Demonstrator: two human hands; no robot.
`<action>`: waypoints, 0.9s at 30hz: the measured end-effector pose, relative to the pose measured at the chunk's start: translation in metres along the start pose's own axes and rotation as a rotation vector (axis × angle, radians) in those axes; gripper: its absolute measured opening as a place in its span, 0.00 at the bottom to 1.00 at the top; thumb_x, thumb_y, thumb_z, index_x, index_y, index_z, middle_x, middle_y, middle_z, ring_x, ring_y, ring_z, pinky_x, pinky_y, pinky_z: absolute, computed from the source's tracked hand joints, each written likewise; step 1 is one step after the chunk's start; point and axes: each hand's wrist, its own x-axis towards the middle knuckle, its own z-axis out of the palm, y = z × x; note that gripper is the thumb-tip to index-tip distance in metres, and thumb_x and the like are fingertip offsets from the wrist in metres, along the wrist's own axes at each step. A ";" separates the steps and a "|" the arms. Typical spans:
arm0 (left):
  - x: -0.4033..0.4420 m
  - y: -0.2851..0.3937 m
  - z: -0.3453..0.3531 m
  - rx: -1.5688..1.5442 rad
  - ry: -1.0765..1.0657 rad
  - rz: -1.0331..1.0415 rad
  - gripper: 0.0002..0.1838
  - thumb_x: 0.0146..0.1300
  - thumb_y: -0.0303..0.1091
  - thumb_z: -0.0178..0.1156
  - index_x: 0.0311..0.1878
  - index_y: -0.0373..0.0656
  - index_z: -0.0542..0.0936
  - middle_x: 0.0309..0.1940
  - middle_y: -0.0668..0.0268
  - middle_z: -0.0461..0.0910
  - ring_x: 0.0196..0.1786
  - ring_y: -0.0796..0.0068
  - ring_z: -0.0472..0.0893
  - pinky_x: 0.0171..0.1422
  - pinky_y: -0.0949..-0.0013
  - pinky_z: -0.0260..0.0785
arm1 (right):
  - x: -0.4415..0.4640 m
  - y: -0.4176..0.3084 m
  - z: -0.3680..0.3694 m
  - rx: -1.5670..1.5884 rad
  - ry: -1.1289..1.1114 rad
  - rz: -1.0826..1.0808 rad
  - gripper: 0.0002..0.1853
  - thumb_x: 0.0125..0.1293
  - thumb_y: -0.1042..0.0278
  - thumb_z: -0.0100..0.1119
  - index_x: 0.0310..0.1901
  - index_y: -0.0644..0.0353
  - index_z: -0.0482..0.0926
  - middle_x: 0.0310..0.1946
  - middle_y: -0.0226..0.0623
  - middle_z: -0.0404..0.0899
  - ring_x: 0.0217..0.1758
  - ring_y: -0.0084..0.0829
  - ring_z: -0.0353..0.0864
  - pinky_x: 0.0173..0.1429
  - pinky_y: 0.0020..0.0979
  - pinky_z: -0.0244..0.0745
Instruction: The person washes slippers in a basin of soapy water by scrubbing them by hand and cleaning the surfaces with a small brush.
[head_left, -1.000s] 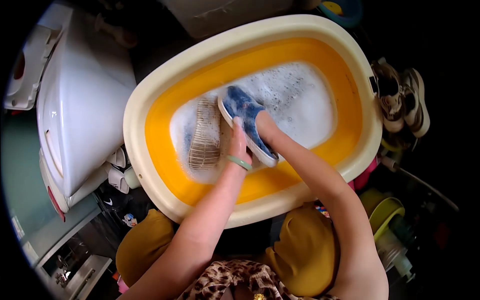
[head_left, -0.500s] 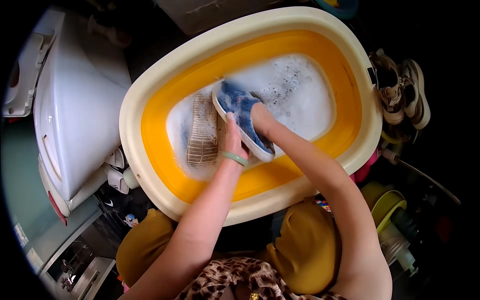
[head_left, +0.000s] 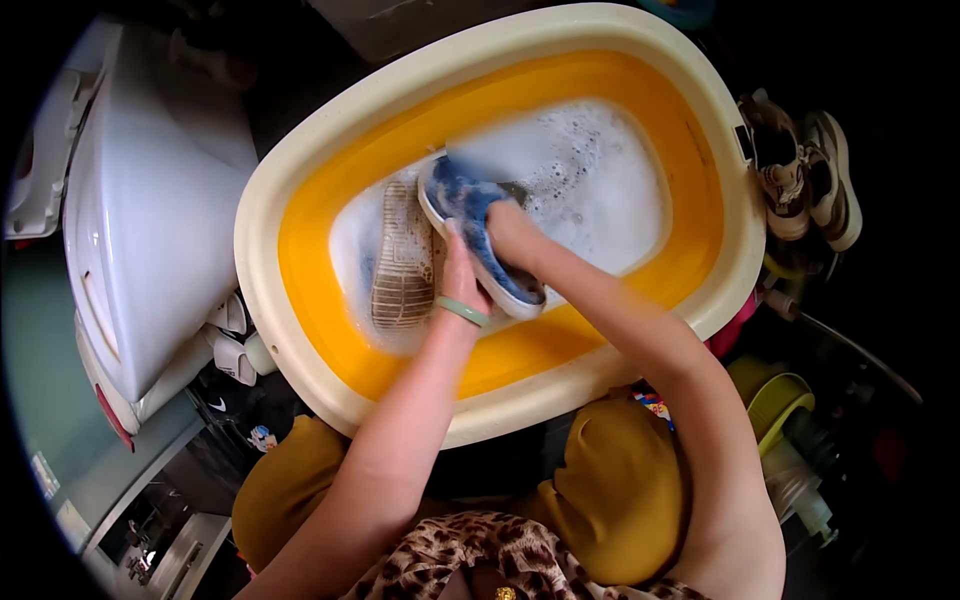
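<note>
A blue shoe (head_left: 460,195) with a white sole is tilted above the suds in a yellow tub (head_left: 690,210) with a cream rim. My left hand (head_left: 462,272), a pale green bangle at its wrist, grips the shoe along its sole edge. My right hand (head_left: 512,235) reaches into or over the shoe's opening. Its fingers are hidden, and whether they hold anything does not show. Left of the held shoe, a second shoe (head_left: 403,262) lies sole up in the foam. The held shoe's toe is smeared by motion.
White suds (head_left: 610,200) cover the water in the tub. A pair of sneakers (head_left: 805,175) sits beyond the right rim, above a green basin (head_left: 780,405). To the left is a white ceramic fixture (head_left: 150,210), with white slippers (head_left: 232,350) below it.
The held shoe and both hands have shifted slightly left in view. The right hand has moved a little along the shoe, while the left keeps its grip. The view itself has shifted slightly.
</note>
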 end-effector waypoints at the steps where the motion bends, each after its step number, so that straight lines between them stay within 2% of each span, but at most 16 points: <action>1: 0.000 -0.001 0.006 0.009 -0.009 0.037 0.36 0.65 0.63 0.44 0.66 0.43 0.62 0.63 0.59 0.66 0.64 0.63 0.67 0.68 0.61 0.59 | 0.009 -0.011 -0.013 0.054 -0.023 0.035 0.15 0.59 0.63 0.50 0.38 0.67 0.79 0.37 0.58 0.78 0.41 0.53 0.78 0.46 0.41 0.73; 4: 0.000 -0.001 0.010 0.041 -0.036 0.061 0.35 0.66 0.61 0.45 0.66 0.43 0.61 0.63 0.59 0.67 0.63 0.63 0.68 0.68 0.61 0.59 | -0.001 0.007 -0.010 0.142 0.091 -0.005 0.18 0.59 0.61 0.54 0.46 0.66 0.76 0.38 0.57 0.79 0.39 0.40 0.78 0.49 0.37 0.71; 5: 0.002 0.002 0.011 0.075 -0.052 0.067 0.35 0.66 0.60 0.46 0.66 0.42 0.61 0.62 0.59 0.68 0.61 0.62 0.69 0.66 0.61 0.62 | -0.008 0.035 -0.005 0.070 0.003 0.083 0.18 0.63 0.61 0.53 0.48 0.66 0.75 0.40 0.49 0.80 0.38 0.33 0.76 0.48 0.33 0.72; 7: 0.012 0.000 -0.002 0.044 -0.058 0.047 0.34 0.66 0.59 0.46 0.65 0.41 0.62 0.60 0.59 0.70 0.59 0.63 0.71 0.64 0.61 0.64 | -0.048 0.025 -0.014 0.477 -0.173 0.391 0.18 0.69 0.63 0.49 0.57 0.59 0.72 0.43 0.35 0.78 0.38 0.29 0.76 0.47 0.30 0.73; 10: 0.016 0.003 -0.022 0.015 0.009 0.015 0.31 0.66 0.59 0.46 0.60 0.42 0.67 0.52 0.60 0.75 0.52 0.65 0.75 0.58 0.62 0.69 | -0.098 -0.003 -0.019 0.888 -0.377 0.518 0.26 0.72 0.67 0.45 0.70 0.43 0.56 0.36 0.20 0.74 0.26 0.19 0.69 0.30 0.23 0.68; 13: 0.009 0.008 -0.025 0.028 -0.082 -0.013 0.34 0.63 0.65 0.45 0.55 0.43 0.72 0.47 0.62 0.77 0.47 0.67 0.77 0.53 0.61 0.72 | -0.088 -0.018 -0.018 0.760 -0.382 0.481 0.22 0.71 0.68 0.45 0.66 0.49 0.64 0.29 0.19 0.72 0.23 0.17 0.65 0.26 0.21 0.64; 14: 0.011 0.009 -0.026 0.013 -0.078 -0.190 0.32 0.64 0.65 0.44 0.53 0.44 0.73 0.44 0.62 0.78 0.44 0.67 0.79 0.51 0.62 0.72 | -0.071 -0.001 -0.013 0.533 -0.266 0.311 0.18 0.69 0.67 0.45 0.60 0.53 0.68 0.29 0.29 0.75 0.25 0.23 0.70 0.30 0.27 0.67; 16: 0.018 -0.005 -0.016 -0.031 -0.019 -0.139 0.23 0.68 0.53 0.42 0.47 0.45 0.76 0.41 0.63 0.78 0.41 0.70 0.78 0.50 0.66 0.72 | -0.022 0.055 0.012 0.029 -0.076 0.026 0.11 0.64 0.67 0.46 0.42 0.63 0.75 0.30 0.49 0.78 0.33 0.38 0.78 0.40 0.41 0.72; 17: 0.028 -0.011 -0.020 0.057 0.016 -0.012 0.22 0.68 0.52 0.44 0.51 0.44 0.75 0.43 0.63 0.77 0.44 0.70 0.76 0.53 0.64 0.70 | -0.009 0.044 0.006 -0.016 0.015 0.117 0.13 0.62 0.67 0.45 0.38 0.66 0.77 0.30 0.52 0.79 0.34 0.39 0.79 0.40 0.41 0.72; 18: 0.039 -0.019 -0.025 0.151 0.062 0.112 0.23 0.68 0.51 0.45 0.54 0.43 0.73 0.46 0.64 0.76 0.48 0.69 0.74 0.56 0.63 0.67 | -0.001 0.045 -0.002 0.096 -0.041 0.252 0.13 0.61 0.70 0.45 0.39 0.68 0.78 0.33 0.52 0.80 0.36 0.39 0.80 0.41 0.40 0.73; 19: 0.044 -0.024 -0.021 0.154 0.069 0.148 0.24 0.67 0.52 0.46 0.56 0.43 0.72 0.47 0.64 0.76 0.48 0.70 0.74 0.56 0.64 0.67 | -0.002 0.042 -0.002 0.343 0.000 0.091 0.14 0.59 0.74 0.45 0.42 0.68 0.78 0.35 0.51 0.81 0.36 0.38 0.81 0.43 0.37 0.75; 20: 0.050 -0.030 -0.020 0.146 0.037 0.155 0.26 0.66 0.54 0.48 0.58 0.43 0.70 0.49 0.64 0.75 0.49 0.71 0.74 0.56 0.65 0.67 | 0.003 0.067 0.007 0.282 0.113 -0.080 0.16 0.59 0.76 0.45 0.47 0.69 0.77 0.36 0.46 0.82 0.35 0.36 0.81 0.43 0.35 0.76; 21: 0.054 -0.033 -0.017 0.137 0.013 0.155 0.29 0.65 0.56 0.49 0.60 0.43 0.69 0.51 0.64 0.74 0.50 0.72 0.75 0.56 0.66 0.67 | -0.007 0.071 -0.011 0.103 -0.049 0.059 0.17 0.61 0.75 0.46 0.50 0.69 0.75 0.38 0.46 0.82 0.38 0.34 0.81 0.45 0.34 0.75; 23: 0.062 -0.040 -0.023 0.097 -0.020 0.168 0.32 0.64 0.58 0.51 0.63 0.44 0.65 0.52 0.64 0.74 0.50 0.74 0.74 0.55 0.69 0.68 | -0.038 0.059 -0.015 0.357 -0.144 0.274 0.18 0.65 0.75 0.44 0.57 0.68 0.69 0.49 0.43 0.77 0.51 0.30 0.76 0.54 0.31 0.71; 26: 0.032 -0.024 -0.016 0.091 0.007 0.199 0.33 0.64 0.59 0.50 0.63 0.44 0.64 0.51 0.64 0.74 0.49 0.75 0.75 0.55 0.69 0.68 | -0.081 0.023 0.010 0.856 -0.040 0.269 0.18 0.67 0.75 0.43 0.58 0.67 0.68 0.52 0.40 0.73 0.54 0.28 0.72 0.56 0.29 0.68; 27: 0.034 -0.024 -0.018 -0.065 -0.116 0.184 0.33 0.64 0.60 0.50 0.63 0.44 0.64 0.50 0.65 0.74 0.48 0.76 0.74 0.55 0.70 0.68 | -0.085 0.024 0.009 0.963 0.006 0.304 0.18 0.68 0.76 0.42 0.58 0.67 0.67 0.53 0.39 0.72 0.54 0.27 0.71 0.56 0.29 0.67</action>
